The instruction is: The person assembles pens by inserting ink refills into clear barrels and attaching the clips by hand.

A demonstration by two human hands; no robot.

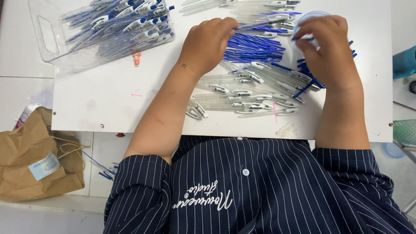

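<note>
Pen refills [253, 47], blue, lie in a loose heap at 12 o'clock on the bench [108, 95], a white board w/ screws at its corners. Board sits over a white tiled surface; pale tiles show at 9 o'clock and along the left edge.

Left hand [208, 43] rests curled on the left rim of the refill heap, fingertips on the blue sticks; can't tell if it actually pinches one. Right hand [327, 47] at 1 o'clock is clenched round a small blue pen part, w/ more blue pieces [305, 84] scattered just below the wrist.

Clear pen barrels [247, 93] w/ white clips lie in rows between the two forearms, near the middle of the bench. More barrels at the top edge, approx 12 o'clock.

Containers: clear plastic bin [47, 39] w/ a cut-out handle at 10–11 o'clock, packed w/ assembled blue-and-white pens [125, 21]. Tiny pink figure [137, 59] stands just below the bin's front wall. Round clear cup [310, 17] sits behind the right hand, contents hidden.

Off the bench: crumpled brown paper bag [30, 160] w/ a pale label at 8 o'clock, a few blue refills beside it on the tiles. Teal object [404, 61] at 3 o'clock.
</note>
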